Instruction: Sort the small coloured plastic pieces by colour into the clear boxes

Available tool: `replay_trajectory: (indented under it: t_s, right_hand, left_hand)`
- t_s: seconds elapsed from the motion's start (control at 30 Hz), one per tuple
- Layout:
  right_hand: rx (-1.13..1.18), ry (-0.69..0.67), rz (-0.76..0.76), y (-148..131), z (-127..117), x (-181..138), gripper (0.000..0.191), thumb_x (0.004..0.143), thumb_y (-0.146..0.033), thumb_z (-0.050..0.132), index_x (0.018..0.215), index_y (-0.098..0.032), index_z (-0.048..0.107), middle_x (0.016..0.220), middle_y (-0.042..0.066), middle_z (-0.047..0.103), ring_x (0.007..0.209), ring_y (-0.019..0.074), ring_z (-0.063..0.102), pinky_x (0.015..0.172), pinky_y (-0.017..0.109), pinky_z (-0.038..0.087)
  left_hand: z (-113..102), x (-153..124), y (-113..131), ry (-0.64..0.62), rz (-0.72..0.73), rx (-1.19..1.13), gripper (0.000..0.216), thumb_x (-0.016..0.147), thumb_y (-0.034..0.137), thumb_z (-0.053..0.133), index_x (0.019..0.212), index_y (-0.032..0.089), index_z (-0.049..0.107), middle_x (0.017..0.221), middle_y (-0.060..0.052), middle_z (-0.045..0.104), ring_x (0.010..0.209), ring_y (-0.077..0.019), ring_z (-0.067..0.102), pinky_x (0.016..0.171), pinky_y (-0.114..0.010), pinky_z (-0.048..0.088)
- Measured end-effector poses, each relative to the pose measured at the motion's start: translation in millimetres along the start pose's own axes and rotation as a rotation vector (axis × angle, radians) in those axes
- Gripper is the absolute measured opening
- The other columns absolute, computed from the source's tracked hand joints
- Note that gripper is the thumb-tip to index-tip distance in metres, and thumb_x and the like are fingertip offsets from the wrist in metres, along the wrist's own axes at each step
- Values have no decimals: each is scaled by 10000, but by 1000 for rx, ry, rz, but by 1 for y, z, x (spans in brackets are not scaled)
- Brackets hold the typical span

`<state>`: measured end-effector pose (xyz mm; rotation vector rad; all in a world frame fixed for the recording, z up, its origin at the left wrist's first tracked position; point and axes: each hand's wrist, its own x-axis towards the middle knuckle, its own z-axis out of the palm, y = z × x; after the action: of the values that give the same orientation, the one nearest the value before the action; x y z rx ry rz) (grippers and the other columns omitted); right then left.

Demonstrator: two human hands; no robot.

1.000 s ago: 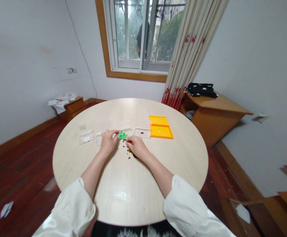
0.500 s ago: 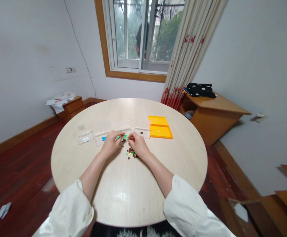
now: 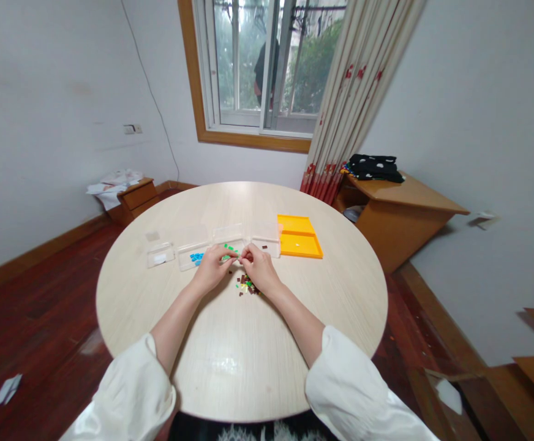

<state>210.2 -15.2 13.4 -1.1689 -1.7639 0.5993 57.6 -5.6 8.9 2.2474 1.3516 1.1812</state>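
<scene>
My left hand (image 3: 212, 268) and my right hand (image 3: 259, 267) meet over the middle of the table, fingertips pinched close together. Whatever lies between the fingertips is too small to make out. Just below them is a loose pile of small brown, green and yellow pieces (image 3: 247, 284), partly covered by my right hand. Beyond the fingers, green pieces (image 3: 230, 249) lie in a clear plastic box (image 3: 228, 233), whose front part my hands hide. Left of my left hand, blue pieces (image 3: 196, 258) lie in another clear box (image 3: 185, 265).
An open yellow case (image 3: 300, 246) stands at the right, holding a tiny white piece. Beside it, a clear box (image 3: 272, 250) contains a brown piece (image 3: 264, 247). A small clear box (image 3: 160, 256) with something white sits at the left. All rest on a round pale table (image 3: 221, 361).
My left hand has shifted slightly right, bringing its fingertips up to those of my right hand. More of the blue pieces now shows. The view has moved a little.
</scene>
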Motion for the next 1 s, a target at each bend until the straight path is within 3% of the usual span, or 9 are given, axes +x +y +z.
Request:
replay_trajectory:
  t_s: [0.17, 0.37, 0.7, 1.0]
  right_hand:
    - [-57, 6, -17, -3, -2, 0, 41, 751, -178, 571, 732, -181, 535, 642, -29, 589, 604, 110, 551, 592, 207, 399]
    - [-188, -117, -55, 1, 2, -2, 111, 774, -102, 526, 756, -160, 619, 726, 23, 635, 696, 128, 562, 675, 239, 414]
    - [-379, -345, -290, -11, 17, -17, 183, 830, -140, 528, 969, -161, 644, 1001, 76, 626, 1005, 186, 505, 850, 344, 342]
    - [-498, -385, -383, -7, 24, -18, 192, 877, -138, 459, 943, -152, 639, 968, 78, 643, 978, 190, 504, 818, 336, 308]
  left_hand:
    - [-4, 1, 0, 99, -62, 22, 125, 754, 184, 547, 772, 193, 670, 770, -31, 670, 723, -175, 524, 696, -307, 406]
    - [-7, 2, -8, 287, -180, 145, 126, 766, 235, 549, 751, 185, 664, 724, -37, 645, 720, -197, 530, 701, -327, 389]
    - [-2, 1, -20, 214, -182, 302, 134, 775, 196, 533, 747, 193, 664, 762, -54, 670, 814, -239, 551, 779, -376, 320]
    - [-2, 1, -18, 163, -160, 328, 141, 791, 243, 552, 751, 207, 682, 847, -73, 699, 852, -257, 515, 761, -397, 299]
